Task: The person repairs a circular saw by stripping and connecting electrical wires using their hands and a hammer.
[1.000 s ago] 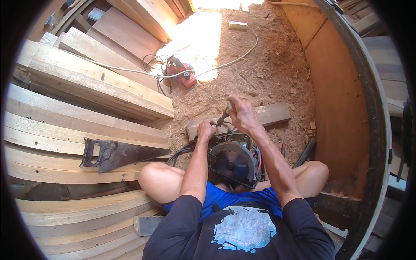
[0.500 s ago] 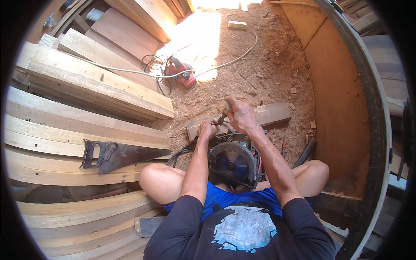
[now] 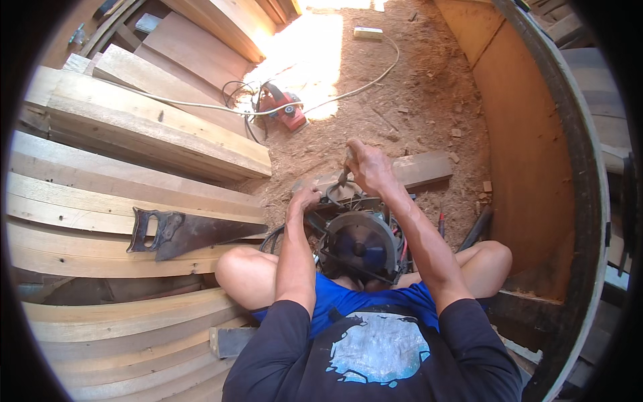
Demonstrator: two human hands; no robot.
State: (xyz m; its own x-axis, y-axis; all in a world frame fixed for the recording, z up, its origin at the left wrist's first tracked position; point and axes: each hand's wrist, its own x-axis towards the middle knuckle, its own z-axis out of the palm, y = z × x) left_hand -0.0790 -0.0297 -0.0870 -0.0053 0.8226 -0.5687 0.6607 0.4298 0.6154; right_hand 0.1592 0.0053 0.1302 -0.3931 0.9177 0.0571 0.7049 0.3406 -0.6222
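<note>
A circular saw (image 3: 362, 244) rests between my crossed legs, its round blade facing up and loose wires showing around its body. My right hand (image 3: 372, 167) is closed above the saw's far side, around a slim dark tool (image 3: 344, 177) with a paler handle end, pointing down. Beside the saw's far left edge, my left hand (image 3: 307, 198) has its fingers curled; what they grip is too small to make out. Just beyond the saw, a short wooden board (image 3: 422, 169) lies on the shavings, partly hidden by my right arm.
Stacked timber (image 3: 154, 127) fills the left, with a handsaw (image 3: 194, 234) on it. A red power planer (image 3: 284, 110) and a power strip (image 3: 368, 33) on a pale cord lie ahead. Near my right knee are a red-handled tool (image 3: 441, 224) and a dark bar (image 3: 477, 228). A curved wooden panel (image 3: 529, 154) stands right.
My left hand has moved slightly left, away from the tool in my right hand. A dark loop of cable now shows between the hands. My right hand has shifted slightly up and left.
</note>
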